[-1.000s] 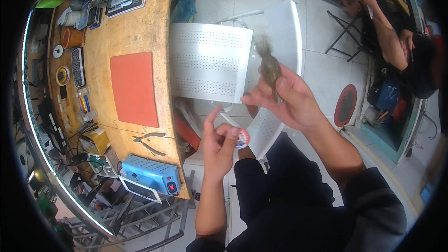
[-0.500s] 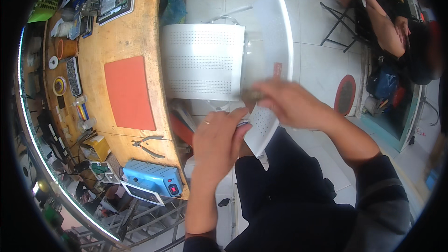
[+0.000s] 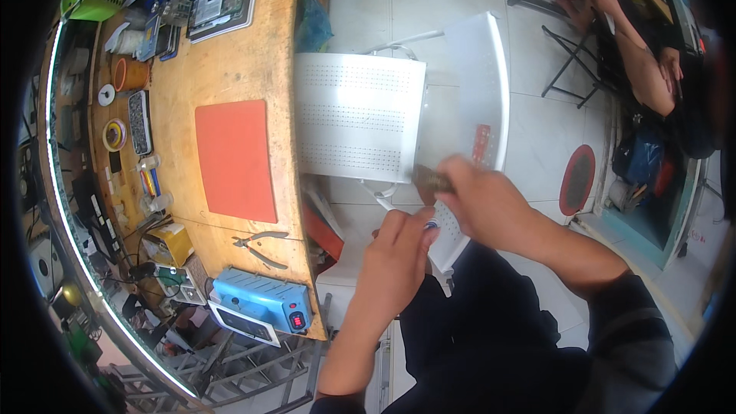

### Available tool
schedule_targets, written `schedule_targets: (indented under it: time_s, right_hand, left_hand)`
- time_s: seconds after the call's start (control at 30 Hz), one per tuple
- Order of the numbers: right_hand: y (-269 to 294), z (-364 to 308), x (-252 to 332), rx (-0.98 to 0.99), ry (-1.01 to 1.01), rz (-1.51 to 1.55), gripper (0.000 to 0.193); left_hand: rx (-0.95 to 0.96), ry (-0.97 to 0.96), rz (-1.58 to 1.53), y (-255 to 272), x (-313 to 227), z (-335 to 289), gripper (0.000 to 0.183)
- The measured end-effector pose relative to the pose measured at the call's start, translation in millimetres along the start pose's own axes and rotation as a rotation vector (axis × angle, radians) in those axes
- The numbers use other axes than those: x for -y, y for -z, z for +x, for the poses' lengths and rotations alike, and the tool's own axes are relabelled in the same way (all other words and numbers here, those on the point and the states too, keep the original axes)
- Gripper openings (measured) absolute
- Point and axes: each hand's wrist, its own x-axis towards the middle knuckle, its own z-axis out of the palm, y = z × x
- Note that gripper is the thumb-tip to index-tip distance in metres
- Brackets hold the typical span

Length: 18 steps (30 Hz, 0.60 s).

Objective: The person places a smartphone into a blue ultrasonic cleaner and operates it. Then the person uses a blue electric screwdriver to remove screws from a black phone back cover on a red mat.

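Observation:
In front of my lap, my left hand (image 3: 399, 244) is closed around a small round blue-and-white thing (image 3: 432, 223), mostly hidden by the fingers. My right hand (image 3: 484, 195) grips a brownish tool (image 3: 426, 182) with a wedge-like end, held just above the left hand's fingertips. Blur keeps me from telling its exact kind. Both hands are over the lower part of a white perforated metal chair back (image 3: 497, 100). Its white perforated seat (image 3: 353, 111) lies just beyond them, to the left.
A wooden bench (image 3: 261, 54) on the left carries a red mat (image 3: 235, 161), cutting pliers (image 3: 261, 248) and a blue box with a red display (image 3: 264, 299). At the far right, another person (image 3: 652, 69) sits near a folding stool (image 3: 571, 65). A red oval mat (image 3: 577, 180) lies on the floor.
The whole scene has shifted right and slightly down in view. My right hand and its tool have moved a little relative to the left hand, which keeps its hold.

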Motion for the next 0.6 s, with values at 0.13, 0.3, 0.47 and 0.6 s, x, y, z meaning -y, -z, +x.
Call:
schedule_targets:
  time_s: [0.13,0.3,0.47,0.6]
  right_hand:
    - [10.9,4.2,-1.1,0.527,0.386,0.358,0.03]
    - [-6.5,13.8,7.0,0.214,0.085,0.799,0.03]
    - [-23.5,17.0,26.1,0.301,0.13,0.188,0.027]
    - [-24.6,11.6,26.6,0.647,0.3,0.804,0.024]
  left_hand:
    - [0.076,-0.08,-0.274,31.8,10.0,11.9,0.01]
    - [0.116,0.621,-1.106,23.1,-0.1,-21.2,0.011]
    - [-0.077,0.014,-0.058,25.6,28.6,-56.9,0.019]
    - [-0.09,0.405,-1.084,25.5,26.0,-63.0,0.019]
